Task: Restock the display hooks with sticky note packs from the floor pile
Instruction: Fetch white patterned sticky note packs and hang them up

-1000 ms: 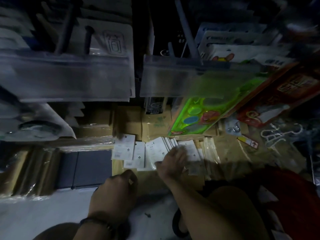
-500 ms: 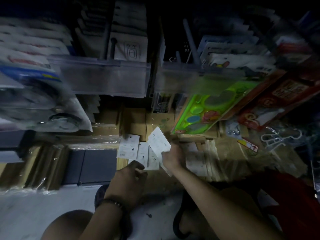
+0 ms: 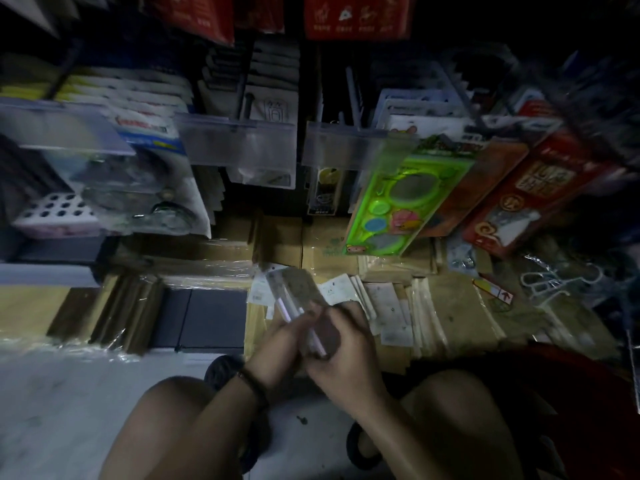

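Observation:
I hold a small stack of sticky note packs (image 3: 298, 296) in clear sleeves, tilted up to the left, above the floor pile. My left hand (image 3: 277, 344) grips the stack from the left side. My right hand (image 3: 346, 344) grips its lower end from the right. More white-backed packs (image 3: 386, 306) lie fanned out on the floor just beyond my hands. Display hooks (image 3: 353, 95) with clear label strips (image 3: 239, 142) jut out above; hanging packs fill several of them.
A green stencil pack (image 3: 398, 206) and red packets (image 3: 540, 192) hang at the right. Cardboard boxes (image 3: 277, 237) and wrapped brown bundles (image 3: 128, 310) line the shelf base. My knees (image 3: 173, 410) fill the foreground. White hangers (image 3: 550, 282) lie at the right.
My right hand lifted packs off the floor pile and drew them back toward me. My left hand came up from the floor and now grips the same stack. The camera tilted upward.

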`<state>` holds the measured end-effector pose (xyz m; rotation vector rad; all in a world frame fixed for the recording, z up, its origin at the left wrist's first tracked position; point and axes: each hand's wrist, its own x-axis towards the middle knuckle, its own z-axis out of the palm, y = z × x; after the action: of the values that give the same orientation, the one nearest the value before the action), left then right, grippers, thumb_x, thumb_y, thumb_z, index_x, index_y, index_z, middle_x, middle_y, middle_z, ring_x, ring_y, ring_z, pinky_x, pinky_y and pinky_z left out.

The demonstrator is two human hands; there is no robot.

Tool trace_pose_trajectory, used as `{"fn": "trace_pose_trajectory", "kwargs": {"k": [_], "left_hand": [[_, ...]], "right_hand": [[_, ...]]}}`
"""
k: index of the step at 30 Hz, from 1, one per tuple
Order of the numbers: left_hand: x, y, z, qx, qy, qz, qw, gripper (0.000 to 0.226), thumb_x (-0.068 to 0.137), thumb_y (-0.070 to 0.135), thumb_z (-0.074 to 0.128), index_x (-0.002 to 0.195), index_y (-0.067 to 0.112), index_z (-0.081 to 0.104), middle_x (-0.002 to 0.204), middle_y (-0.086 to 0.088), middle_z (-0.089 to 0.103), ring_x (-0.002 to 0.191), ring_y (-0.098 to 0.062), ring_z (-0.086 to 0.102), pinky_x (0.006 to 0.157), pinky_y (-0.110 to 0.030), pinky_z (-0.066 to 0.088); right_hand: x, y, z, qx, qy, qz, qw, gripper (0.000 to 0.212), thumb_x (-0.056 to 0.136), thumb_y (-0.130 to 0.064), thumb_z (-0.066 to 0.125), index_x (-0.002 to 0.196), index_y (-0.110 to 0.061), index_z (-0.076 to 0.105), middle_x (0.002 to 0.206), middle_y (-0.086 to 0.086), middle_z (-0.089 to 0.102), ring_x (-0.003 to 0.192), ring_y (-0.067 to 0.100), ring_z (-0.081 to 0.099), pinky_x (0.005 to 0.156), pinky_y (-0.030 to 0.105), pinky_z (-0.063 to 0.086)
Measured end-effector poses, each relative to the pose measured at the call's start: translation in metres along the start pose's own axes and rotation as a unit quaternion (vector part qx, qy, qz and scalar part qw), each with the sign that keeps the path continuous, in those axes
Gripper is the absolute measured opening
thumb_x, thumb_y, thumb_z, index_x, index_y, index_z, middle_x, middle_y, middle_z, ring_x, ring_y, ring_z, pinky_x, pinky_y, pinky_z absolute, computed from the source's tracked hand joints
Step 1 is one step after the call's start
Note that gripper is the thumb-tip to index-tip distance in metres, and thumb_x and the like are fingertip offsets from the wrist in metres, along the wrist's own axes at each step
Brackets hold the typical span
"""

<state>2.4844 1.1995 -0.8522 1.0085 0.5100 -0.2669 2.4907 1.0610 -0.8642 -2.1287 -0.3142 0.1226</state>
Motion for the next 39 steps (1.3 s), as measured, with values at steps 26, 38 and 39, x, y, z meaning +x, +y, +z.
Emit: {"fn": "trace_pose_trajectory", "kwargs": {"k": [26, 38, 39], "left_hand": [[-0.186, 0.11, 0.094, 0.004, -0.042, 0.161, 0.986, 0.039, 0.092, 0.0, 0.069, 0.129, 0.01, 0.062, 0.114, -0.017, 0.079, 0.097, -0.034, 0.08, 0.071, -0.044, 0.065], [-0.251, 0.235, 0.179, 0.084, -0.115, 0.336, 0.931, 0.044, 0.094, 0.016, 0.076, 0.137, 0.017, 0.066, 0.133, -0.011, 0.074, 0.123, -0.035, 0.071, 0.109, -0.058, 0.05], [-0.254, 0.246, 0.184, 0.087, -0.11, 0.348, 0.927, 0.039, 0.096, 0.014, 0.075, 0.134, 0.018, 0.068, 0.131, -0.011, 0.075, 0.12, -0.035, 0.072, 0.109, -0.059, 0.051]], "right_hand": [[-0.05, -0.161, -0.173, 0.118, 0.103, -0.064, 0.986, 0.051, 0.098, -0.02, 0.077, 0.146, -0.035, 0.066, 0.145, -0.028, 0.061, 0.135, -0.008, 0.056, 0.111, 0.032, 0.054], [-0.032, -0.285, -0.283, 0.107, 0.147, -0.188, 0.965, 0.065, 0.099, -0.02, 0.076, 0.147, -0.058, 0.055, 0.132, -0.002, 0.068, 0.106, 0.015, 0.072, 0.094, 0.037, 0.063], [-0.029, -0.294, -0.292, 0.111, 0.15, -0.203, 0.961, 0.065, 0.1, -0.018, 0.074, 0.148, -0.056, 0.055, 0.131, -0.006, 0.067, 0.108, 0.015, 0.072, 0.097, 0.039, 0.063]]}}
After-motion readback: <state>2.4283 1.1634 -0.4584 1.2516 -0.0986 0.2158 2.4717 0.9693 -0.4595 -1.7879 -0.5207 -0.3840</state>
